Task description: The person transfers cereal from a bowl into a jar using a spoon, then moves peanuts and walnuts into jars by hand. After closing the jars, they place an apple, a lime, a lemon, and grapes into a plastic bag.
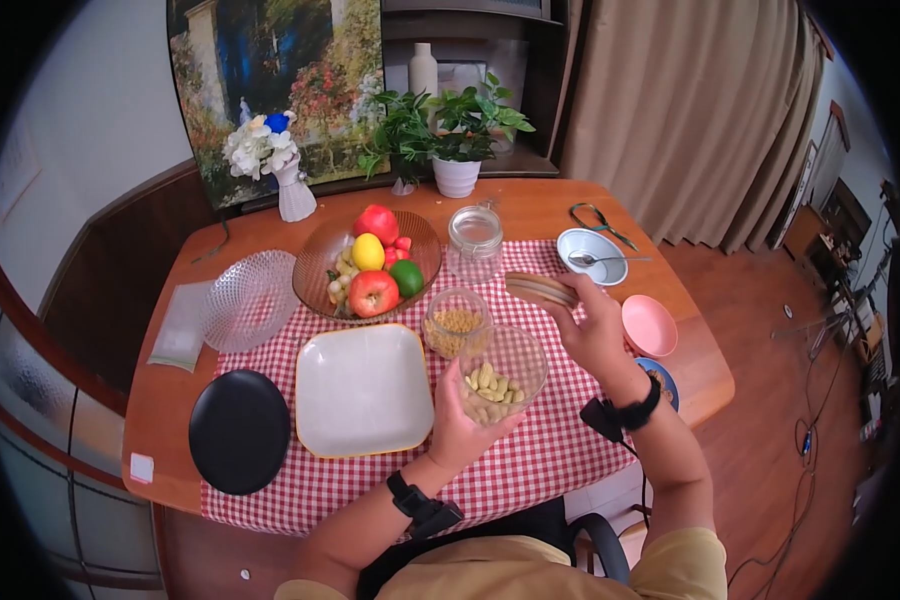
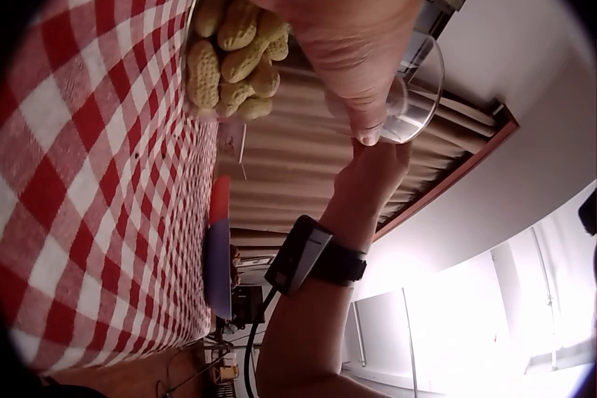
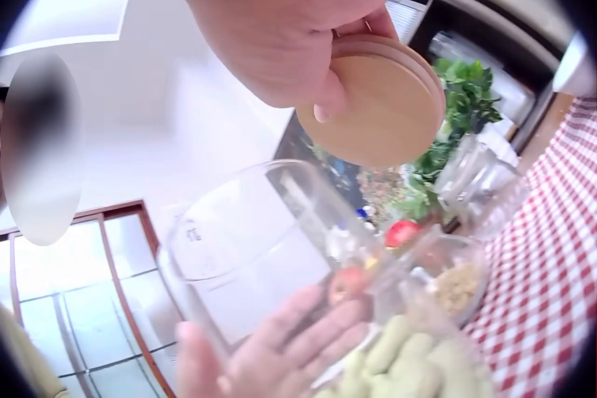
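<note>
My left hand [image 1: 457, 428] holds a clear glass jar [image 1: 518, 345], tilted, at the front of the table. Unshelled peanuts [image 1: 487, 382] lie in its lower part; the left wrist view shows the peanuts [image 2: 238, 48] close up through the glass. Above and to the right, my right hand [image 1: 598, 338] grips a round wooden lid [image 1: 538, 289] by its edge, apart from the jar's mouth. In the right wrist view the lid [image 3: 382, 114] has a pale rim band. Just behind the held jar stands another glass jar [image 1: 457, 308] with small tan pieces inside.
A white square dish [image 1: 364, 390] and black plate [image 1: 239, 432] lie left. Behind are a fruit bowl [image 1: 315, 300], a glass plate [image 1: 248, 300] and a lidded jar [image 1: 475, 245]. A white bowl [image 1: 592, 245] with a spoon and a pink bowl [image 1: 649, 325] stand right.
</note>
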Available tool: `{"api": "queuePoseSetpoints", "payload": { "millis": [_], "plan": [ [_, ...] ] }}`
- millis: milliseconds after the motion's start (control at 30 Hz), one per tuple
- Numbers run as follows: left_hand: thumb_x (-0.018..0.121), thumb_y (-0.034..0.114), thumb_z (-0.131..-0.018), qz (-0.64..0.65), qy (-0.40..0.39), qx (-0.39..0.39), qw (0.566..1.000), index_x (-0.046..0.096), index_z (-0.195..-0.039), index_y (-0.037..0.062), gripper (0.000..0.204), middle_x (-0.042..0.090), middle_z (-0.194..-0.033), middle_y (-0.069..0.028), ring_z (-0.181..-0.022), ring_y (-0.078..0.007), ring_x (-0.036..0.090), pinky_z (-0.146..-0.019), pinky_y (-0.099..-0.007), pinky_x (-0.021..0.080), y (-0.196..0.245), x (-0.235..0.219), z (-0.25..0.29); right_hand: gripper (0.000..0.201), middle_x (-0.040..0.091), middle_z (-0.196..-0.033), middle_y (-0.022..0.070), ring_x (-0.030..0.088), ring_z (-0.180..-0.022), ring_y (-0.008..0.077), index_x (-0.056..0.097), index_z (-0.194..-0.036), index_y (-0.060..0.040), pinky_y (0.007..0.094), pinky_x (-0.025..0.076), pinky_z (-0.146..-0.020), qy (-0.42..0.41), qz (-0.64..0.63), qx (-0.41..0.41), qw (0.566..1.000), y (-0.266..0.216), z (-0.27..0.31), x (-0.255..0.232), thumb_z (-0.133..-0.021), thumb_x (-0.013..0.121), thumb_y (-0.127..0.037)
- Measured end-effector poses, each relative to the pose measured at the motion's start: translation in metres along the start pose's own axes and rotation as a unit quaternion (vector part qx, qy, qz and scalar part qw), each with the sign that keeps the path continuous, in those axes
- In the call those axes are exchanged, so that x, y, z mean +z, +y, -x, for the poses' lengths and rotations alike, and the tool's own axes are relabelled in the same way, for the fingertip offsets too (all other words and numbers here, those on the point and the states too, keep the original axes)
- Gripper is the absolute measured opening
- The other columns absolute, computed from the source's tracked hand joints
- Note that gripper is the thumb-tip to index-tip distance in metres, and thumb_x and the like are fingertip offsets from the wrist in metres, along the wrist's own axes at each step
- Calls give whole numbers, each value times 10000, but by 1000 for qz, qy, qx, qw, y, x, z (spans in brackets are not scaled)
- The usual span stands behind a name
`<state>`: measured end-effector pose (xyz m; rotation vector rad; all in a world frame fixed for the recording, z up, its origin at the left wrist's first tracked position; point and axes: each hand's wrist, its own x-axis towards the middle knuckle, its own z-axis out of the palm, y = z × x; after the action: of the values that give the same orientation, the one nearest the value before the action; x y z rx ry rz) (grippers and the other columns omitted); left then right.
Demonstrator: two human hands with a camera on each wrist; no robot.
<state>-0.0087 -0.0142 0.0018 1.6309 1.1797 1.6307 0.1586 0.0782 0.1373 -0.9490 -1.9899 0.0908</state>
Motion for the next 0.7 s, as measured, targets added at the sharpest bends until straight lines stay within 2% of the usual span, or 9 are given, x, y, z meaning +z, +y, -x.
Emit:
{"api": "queuePoseSetpoints", "payload": {
  "millis": [33,100,167,200,267,400,500,567,700],
  "plan": [
    [852,286,-635,1,3,4,1000,225,-1354,-41,1008,364,-1268,-205,-1175,-308,432,-979,-393,399,-1,0,1,246,656,-855,142,649,-749,298,584,-967,-24,358,516,-643,40,-36,-45,998,-12,3,-8,-757,704,-71],
    [854,284,-633,1,5,6,1000,224,-1354,-42,1012,362,-1270,-208,-1173,-310,434,-978,-393,400,0,0,1,297,663,-884,123,656,-770,281,597,-982,-30,346,519,-665,36,-21,-74,996,-29,16,-19,-706,704,-12],
    [856,287,-629,8,7,-2,1000,226,-1350,-43,1013,374,-1263,-206,-1163,-311,447,-969,-396,405,3,0,-1,326,668,-920,105,657,-819,270,610,-1005,-23,335,522,-699,27,19,-233,972,-42,25,-23,-687,682,-13],
    [856,287,-629,8,7,-2,1000,226,-1350,-43,1013,374,-1263,-206,-1163,-311,447,-969,-396,405,8,-1,-3,326,668,-920,105,657,-819,270,610,-1005,-23,335,522,-699,27,19,-233,972,-48,28,-26,-687,682,-13],
    [856,287,-627,-33,7,17,999,232,-1344,-40,1005,394,-1247,-203,-1150,-317,460,-955,-398,413,18,-2,-6,332,656,-995,109,642,-903,267,620,-1016,-23,345,517,-771,-62,61,-301,950,-60,34,-28,-689,665,-50],
    [853,294,-631,-37,2,9,999,243,-1336,-36,989,410,-1235,-206,-1149,-327,465,-942,-404,418,16,-4,-6,281,647,-1043,138,633,-936,291,644,-968,-12,368,521,-809,-108,66,-254,959,-63,45,-18,-718,697,-128],
    [853,319,-628,-33,9,0,999,248,-1333,-29,992,412,-1239,-213,-1156,-339,461,-944,-414,412,8,-3,-3,359,616,-1112,153,598,-1019,305,634,-1001,-13,396,496,-863,-128,53,-241,961,-64,49,-15,-711,719,-208],
    [854,346,-619,-51,9,8,999,251,-1333,-23,1004,413,-1244,-212,-1160,-345,456,-950,-424,401,8,-3,-5,454,556,-1188,182,535,-1106,343,606,-1067,-25,430,438,-941,-155,36,-205,966,-65,52,-12,-709,739,-270],
    [856,358,-612,-64,7,18,998,250,-1335,-19,1016,413,-1246,-209,-1159,-346,454,-955,-426,395,9,-3,-5,537,489,-1223,219,499,-1125,374,571,-1113,-31,459,370,-997,-160,9,-167,973,-69,47,-8,-701,746,-326]
  ]
}}
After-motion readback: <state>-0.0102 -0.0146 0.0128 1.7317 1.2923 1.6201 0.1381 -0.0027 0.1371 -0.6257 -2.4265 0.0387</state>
